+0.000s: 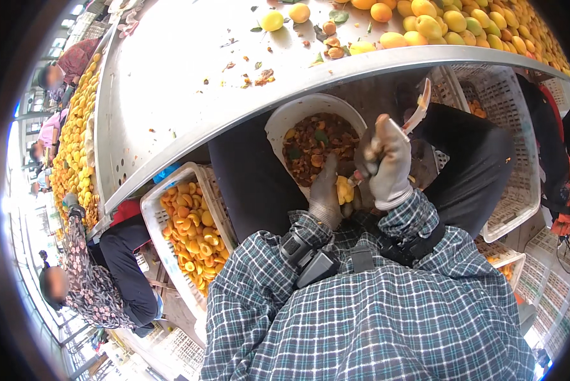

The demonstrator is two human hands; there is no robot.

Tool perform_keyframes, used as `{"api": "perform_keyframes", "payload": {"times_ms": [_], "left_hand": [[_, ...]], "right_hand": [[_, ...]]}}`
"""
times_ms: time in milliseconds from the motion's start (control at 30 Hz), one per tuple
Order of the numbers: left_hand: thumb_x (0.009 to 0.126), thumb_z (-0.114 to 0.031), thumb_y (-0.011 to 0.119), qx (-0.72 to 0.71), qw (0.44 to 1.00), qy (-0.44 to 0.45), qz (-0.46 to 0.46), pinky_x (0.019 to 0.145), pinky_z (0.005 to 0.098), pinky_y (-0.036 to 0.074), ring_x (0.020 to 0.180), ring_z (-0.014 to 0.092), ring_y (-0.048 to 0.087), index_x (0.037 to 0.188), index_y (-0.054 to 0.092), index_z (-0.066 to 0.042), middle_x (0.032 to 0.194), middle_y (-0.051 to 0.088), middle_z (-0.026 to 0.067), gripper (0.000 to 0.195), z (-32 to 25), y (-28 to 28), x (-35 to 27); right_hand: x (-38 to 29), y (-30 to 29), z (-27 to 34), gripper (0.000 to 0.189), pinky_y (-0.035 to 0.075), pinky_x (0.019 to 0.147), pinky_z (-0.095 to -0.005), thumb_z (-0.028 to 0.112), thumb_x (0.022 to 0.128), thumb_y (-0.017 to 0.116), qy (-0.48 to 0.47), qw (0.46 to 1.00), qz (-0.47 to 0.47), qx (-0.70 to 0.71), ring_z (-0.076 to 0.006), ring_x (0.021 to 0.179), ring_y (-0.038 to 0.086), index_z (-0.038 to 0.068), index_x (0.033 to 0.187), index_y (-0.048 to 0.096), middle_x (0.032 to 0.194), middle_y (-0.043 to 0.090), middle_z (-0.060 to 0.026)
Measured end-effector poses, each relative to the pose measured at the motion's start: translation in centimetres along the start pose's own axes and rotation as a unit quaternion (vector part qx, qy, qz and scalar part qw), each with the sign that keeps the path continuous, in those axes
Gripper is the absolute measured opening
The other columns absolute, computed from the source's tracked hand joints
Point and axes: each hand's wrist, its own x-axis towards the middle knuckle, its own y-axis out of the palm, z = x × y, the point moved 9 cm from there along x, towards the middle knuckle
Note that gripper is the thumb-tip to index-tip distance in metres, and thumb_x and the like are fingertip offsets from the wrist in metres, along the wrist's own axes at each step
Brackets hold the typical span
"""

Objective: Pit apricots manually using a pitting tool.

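Note:
My left hand (325,193), in a grey-white glove, holds a yellow apricot (345,190) low between my knees. Close beside it, my gloved right hand (390,162) is closed around a slim pale tool (418,107), which looks like a knife. One curved end of this tool rises above the fist, and a reddish tip below points at the fruit. Some fingers of both hands are blurred or hidden. Just beyond the hands, a white bucket (278,128) holds brown apricot stones, scraps (313,143) and a few leaves.
A metal-edged table (170,71) curves ahead, with whole apricots (456,24) heaped at right. Left of my leg, a white plastic crate (150,214) contains apricot halves (190,224). Another crate (508,209) stands at right. A person in a floral top (94,281) sits at left.

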Motion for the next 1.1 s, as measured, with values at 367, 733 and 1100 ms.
{"api": "perform_keyframes", "payload": {"times_ms": [367,733,1100], "left_hand": [[0.086,-0.059,0.033,0.031,0.995,0.068,0.065,0.028,0.023,0.026,0.034,0.014,0.044,0.088,0.054,-0.007,0.051,0.052,0.0068,0.056,-0.1,0.8,-0.1],[0.089,-0.052,0.035,-0.042,0.993,-0.005,0.111,0.036,0.021,0.038,0.042,0.015,0.05,0.101,0.049,-0.002,0.064,0.057,0.0089,0.053,0.3,1.0,-0.2],[0.084,-0.064,0.034,-0.064,0.993,0.1,0.012,0.036,0.0193,0.035,0.049,0.009,0.052,0.095,0.053,-0.005,0.071,0.058,0.0046,0.063,-1.2,0.1,-0.5]], "right_hand": [[-2.0,2.5,1.5,0.022,0.029,0.038,-0.0197,0.022,0.085,0.054,-0.093,0.988,0.122,-0.011,-0.0051,0.039,0.04,0.003,0.074,0.056,0.054,0.049,-0.0006],[0.2,-1.3,-3.1,0.042,0.019,0.031,-0.0228,0.042,0.091,0.042,0.136,0.96,-0.057,0.237,-0.0067,0.033,0.02,0.016,0.059,0.034,0.046,0.029,0.0037],[-0.1,-1.1,-1.0,0.04,0.027,0.034,-0.0228,0.038,0.089,0.049,0.045,0.994,-0.077,0.064,-0.0072,0.035,0.031,0.011,0.061,0.04,0.047,0.037,0.0004]]}}
